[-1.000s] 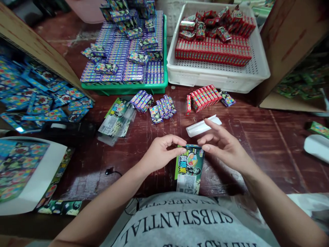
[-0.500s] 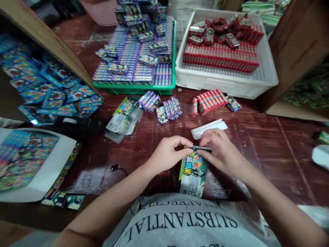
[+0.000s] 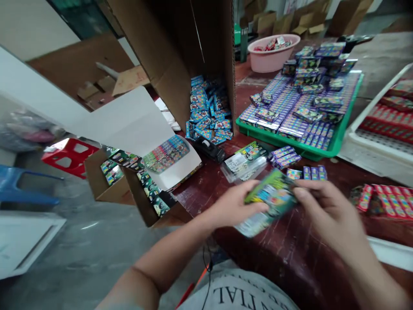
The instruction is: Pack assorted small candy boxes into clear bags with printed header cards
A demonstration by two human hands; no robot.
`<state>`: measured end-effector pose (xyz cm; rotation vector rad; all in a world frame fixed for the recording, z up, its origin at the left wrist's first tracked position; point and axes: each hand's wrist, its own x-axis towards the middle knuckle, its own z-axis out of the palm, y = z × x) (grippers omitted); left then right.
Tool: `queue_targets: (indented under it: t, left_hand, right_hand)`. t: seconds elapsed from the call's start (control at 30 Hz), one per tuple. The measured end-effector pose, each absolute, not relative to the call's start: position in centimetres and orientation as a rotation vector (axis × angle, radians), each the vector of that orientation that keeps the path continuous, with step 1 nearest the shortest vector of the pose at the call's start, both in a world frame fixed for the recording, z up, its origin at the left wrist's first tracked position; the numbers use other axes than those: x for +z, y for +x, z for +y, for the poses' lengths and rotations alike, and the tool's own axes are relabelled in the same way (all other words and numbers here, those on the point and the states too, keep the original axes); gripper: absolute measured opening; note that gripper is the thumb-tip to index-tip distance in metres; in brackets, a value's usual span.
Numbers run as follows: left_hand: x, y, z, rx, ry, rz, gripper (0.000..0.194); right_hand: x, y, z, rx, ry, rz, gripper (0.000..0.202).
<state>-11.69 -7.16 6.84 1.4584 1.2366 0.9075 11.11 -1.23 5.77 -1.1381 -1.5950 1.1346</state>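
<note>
A green printed candy bag [image 3: 272, 196], blurred by motion, is held up and tilted over the dark red table [image 3: 309, 254]. My left hand [image 3: 237, 204] grips its left side, with the thumb over the front. At the bag's upper right corner, the fingers of my right hand [image 3: 332, 215] are pinched on the edge. Just beyond lie similar flat bags [image 3: 245, 159] with clear plastic edges. Small purple candy boxes [image 3: 285, 157] sit close behind the held bag.
A white-lidded display carton [image 3: 190, 165] stands left beside a black tape dispenser [image 3: 206, 148]. Blue boxes [image 3: 206, 112] fill a large cardboard box [image 3: 171, 56]. Behind are a green tray [image 3: 290, 146] of purple boxes and a white crate [image 3: 364, 142]. Red boxes [image 3: 392, 200] lie right.
The view has swung left. The bag, flat on the table before, is now lifted in both hands. The thin dark piece earlier between my fingers is no longer visible.
</note>
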Motion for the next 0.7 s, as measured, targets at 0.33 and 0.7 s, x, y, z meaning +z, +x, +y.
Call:
queue_targets:
  t: [0.33, 0.7]
  left_hand:
    - [9.8, -32.4, -7.6, 0.486, 1.604, 2.845, 0.029]
    - [4.1, -18.9, -7.3, 0.088, 2.131, 2.427, 0.042]
  right_hand:
    - [2.4, 7.2, 0.1, 1.323, -0.932, -1.755, 0.036]
    - [1.0, 6.0, 0.6, 0.63, -1.049, -2.418, 0.042]
